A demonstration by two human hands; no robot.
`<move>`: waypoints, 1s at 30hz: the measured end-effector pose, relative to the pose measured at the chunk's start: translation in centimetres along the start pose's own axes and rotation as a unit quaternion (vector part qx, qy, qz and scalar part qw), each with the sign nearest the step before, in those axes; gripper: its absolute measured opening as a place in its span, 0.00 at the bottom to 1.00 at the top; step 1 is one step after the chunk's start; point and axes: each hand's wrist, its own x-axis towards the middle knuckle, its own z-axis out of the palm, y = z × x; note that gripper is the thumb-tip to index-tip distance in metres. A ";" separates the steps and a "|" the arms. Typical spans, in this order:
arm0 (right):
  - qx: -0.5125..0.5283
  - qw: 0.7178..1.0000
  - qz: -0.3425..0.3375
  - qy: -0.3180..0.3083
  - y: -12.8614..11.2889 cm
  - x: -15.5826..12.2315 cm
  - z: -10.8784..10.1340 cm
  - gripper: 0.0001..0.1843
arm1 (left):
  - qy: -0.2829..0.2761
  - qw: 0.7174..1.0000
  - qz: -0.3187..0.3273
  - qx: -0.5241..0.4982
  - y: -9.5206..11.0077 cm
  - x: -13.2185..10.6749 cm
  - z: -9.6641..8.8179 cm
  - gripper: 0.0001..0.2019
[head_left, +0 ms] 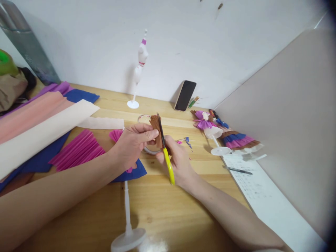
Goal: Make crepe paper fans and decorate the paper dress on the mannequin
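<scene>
My left hand (133, 141) pinches a small folded piece of brown crepe paper (156, 129) above the wooden desk (162, 206). My right hand (178, 162) grips yellow-handled scissors (165, 150), whose dark blades point up and run along the right edge of the brown paper. A roll of clear tape (145, 119) lies on the desk just behind the paper.
Sheets of pink, cream, blue and purple crepe paper (44, 122) cover the left. A pleated magenta fan (78, 148) lies near my left arm. A white mannequin stand (139, 66), a phone (185, 95), dressed paper dolls (223, 134), a pen (238, 170) on a printed sheet, and a fallen stand (128, 224).
</scene>
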 end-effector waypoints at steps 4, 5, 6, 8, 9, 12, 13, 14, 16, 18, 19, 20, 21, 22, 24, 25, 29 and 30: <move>-0.004 1.000 0.004 0.002 0.3 -0.1 0.1 0.20 | 0.005 1.000 -0.001 -0.004 0.0 0.0 0.0 0.07; -0.006 1.000 0.004 0.004 0.4 -0.1 0.2 0.20 | 0.005 1.000 -0.001 -0.004 0.0 0.0 0.0 0.07; -0.009 1.000 0.004 0.006 0.5 -0.1 0.2 0.20 | 0.004 1.000 0.000 -0.004 0.0 0.0 0.0 0.06; -0.014 1.000 0.000 0.011 0.6 -0.1 0.3 0.20 | -0.004 1.000 -0.001 -0.003 0.0 -0.1 0.0 0.06; -0.015 1.000 -0.001 0.012 0.6 -0.1 0.3 0.20 | -0.007 1.000 0.000 -0.004 -0.1 -0.1 0.0 0.06; -0.023 0.999 0.002 0.022 0.7 -0.3 0.5 0.20 | -0.007 1.000 0.000 -0.005 -0.1 0.0 0.0 0.06; -0.025 0.999 0.009 0.027 0.8 -0.3 0.4 0.20 | -0.007 1.000 -0.001 -0.004 0.0 0.0 0.0 0.06; -0.026 0.999 0.021 0.031 0.7 -0.3 0.3 0.20 | -0.007 1.000 -0.002 -0.003 0.0 0.0 0.0 0.06; -0.018 0.998 0.053 0.032 0.7 -0.3 -0.1 0.18 | -0.005 1.000 0.000 -0.001 0.3 0.1 -0.1 0.05; -0.013 0.996 0.088 0.021 0.5 -0.2 -1.1 0.18 | -0.006 1.000 0.008 -0.004 0.7 0.3 -0.2 0.05; -0.016 0.995 0.100 0.014 0.4 0.0 -1.8 0.18 | -0.009 1.000 0.011 -0.009 1.0 0.4 -0.4 0.05; -0.025 0.994 0.108 0.004 0.3 0.2 -2.5 0.18 | -0.015 1.000 0.013 -0.015 1.2 0.5 -0.6 0.05; -0.038 0.993 0.114 -0.009 0.1 0.4 -3.2 0.17 | -0.024 0.999 0.012 -0.023 1.4 0.6 -0.8 0.06; -0.052 0.991 0.119 -0.029 -0.1 0.6 -3.9 0.15 | -0.038 0.999 0.010 -0.030 1.6 0.8 -1.0 0.06; -0.093 0.984 0.129 -0.082 -0.5 0.9 -5.0 0.13 | -0.072 0.997 0.003 -0.038 2.0 1.1 -1.6 0.07; -0.125 0.977 0.131 -0.116 -0.7 0.9 -5.4 0.12 | -0.087 0.995 0.001 -0.038 2.1 1.1 -1.8 0.07; -0.254 0.926 0.102 -0.259 -1.0 -0.1 -5.7 0.11 | -0.093 0.995 0.014 -0.031 2.9 1.2 -1.8 0.07; -0.267 0.916 0.099 -0.283 -1.0 -0.6 -5.5 0.11 | -0.087 0.996 0.018 -0.029 3.1 1.1 -1.7 0.07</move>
